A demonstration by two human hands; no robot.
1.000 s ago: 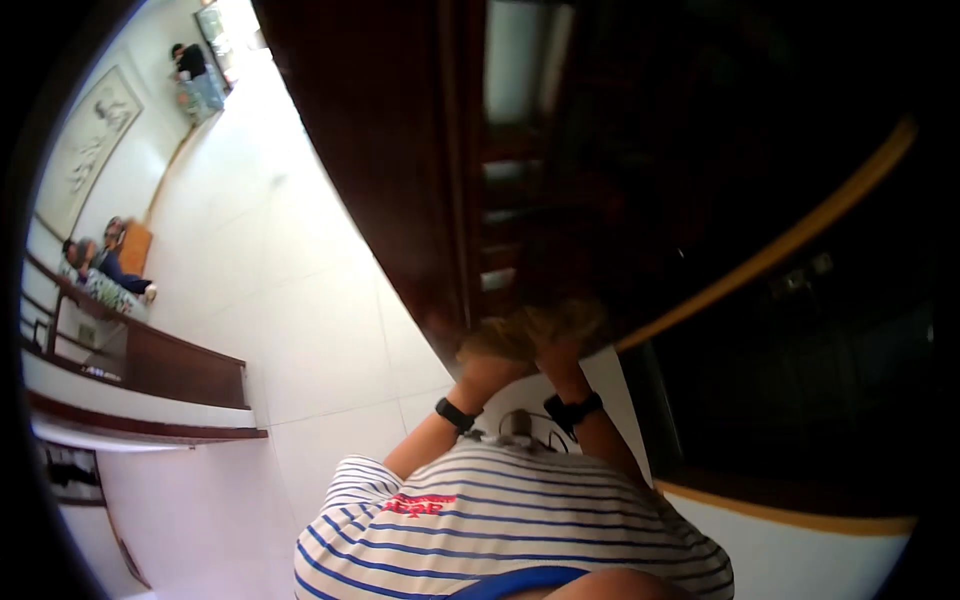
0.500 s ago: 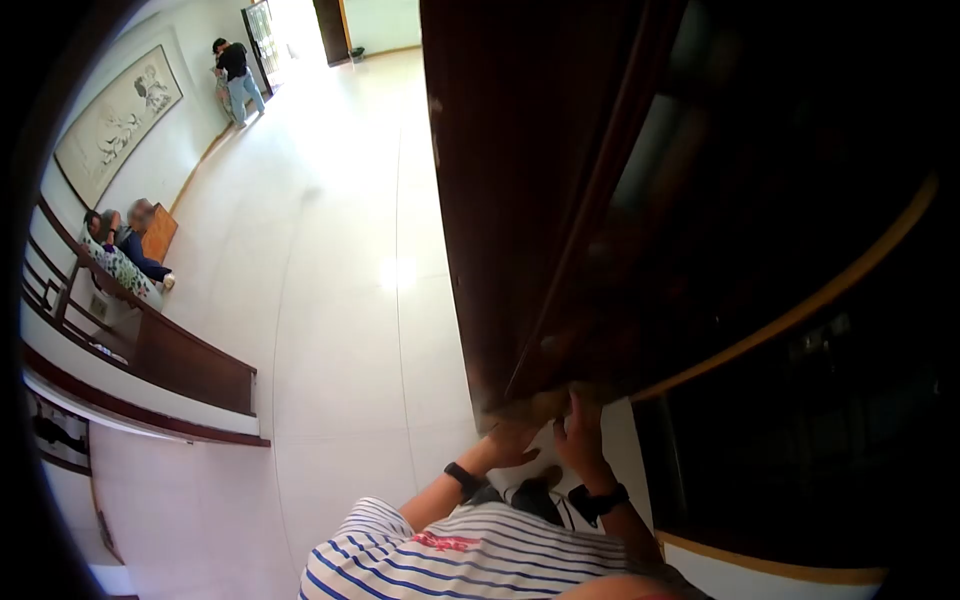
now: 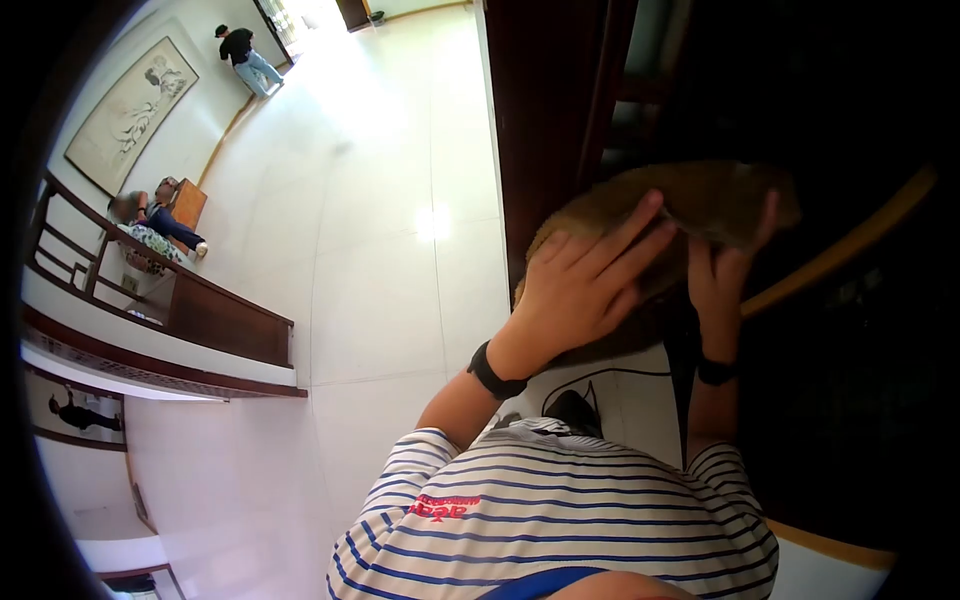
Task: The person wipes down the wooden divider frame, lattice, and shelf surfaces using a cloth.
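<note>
A brown, fuzzy-looking cloth (image 3: 610, 195) is bunched in front of me against the dark wooden cabinet or door (image 3: 545, 110). My left hand (image 3: 570, 290) lies over its left part, fingers stretched out and apart. At the cloth's right side is my right hand (image 3: 715, 285); a fold of cloth lies between its thumb and a raised finger. The rest of that hand's fingers are partly covered by the cloth and shadow. Both wrists carry black bands.
A yellow-brown edge strip (image 3: 850, 255) curves through the dark area at right. A wooden railing (image 3: 225, 320) stands at left. Two people sit near a wooden bench (image 3: 187, 210), and another person (image 3: 250, 60) stands by the far wall. A dark cable (image 3: 600, 372) is near my feet.
Both hands have moved up and away from my body, with the brown cloth now plainly in view beneath them. My left hand has spread its fingers. The view has shifted slightly.
</note>
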